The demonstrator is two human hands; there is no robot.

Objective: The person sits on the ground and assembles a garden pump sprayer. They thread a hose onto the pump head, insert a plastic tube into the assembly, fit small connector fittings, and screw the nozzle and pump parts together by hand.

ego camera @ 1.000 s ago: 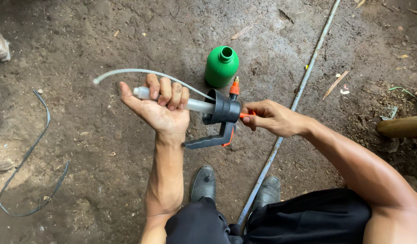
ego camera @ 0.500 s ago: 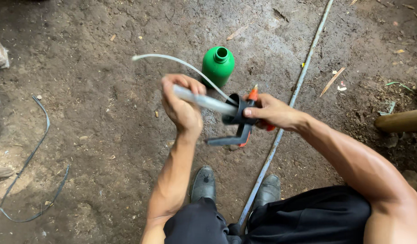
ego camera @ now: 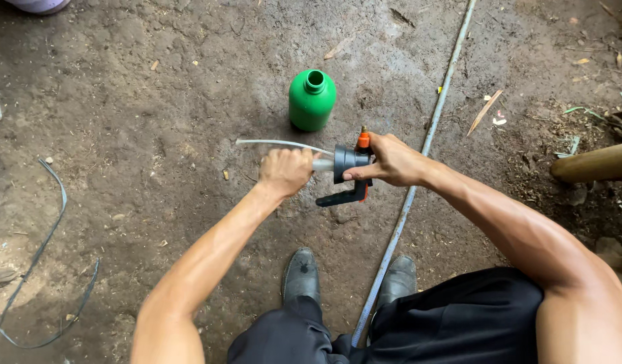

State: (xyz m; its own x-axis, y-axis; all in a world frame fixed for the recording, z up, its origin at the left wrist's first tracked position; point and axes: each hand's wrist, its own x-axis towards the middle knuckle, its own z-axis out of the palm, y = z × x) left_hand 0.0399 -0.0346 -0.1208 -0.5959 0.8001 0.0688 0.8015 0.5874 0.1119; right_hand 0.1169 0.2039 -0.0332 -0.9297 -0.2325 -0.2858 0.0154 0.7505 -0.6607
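Over the dirt floor [ego camera: 122, 135], left hand [ego camera: 285, 170] was fisted round the pump tube [ego camera: 322, 164], right hand [ego camera: 390, 162] pinching the sprayer head [ego camera: 347, 162]; green bottle [ego camera: 312, 101] stood just behind.

No labels, signs or screens here.
Your only container is the plain green plastic bottle [ego camera: 312, 101], round and open-necked, standing upright on the dirt.
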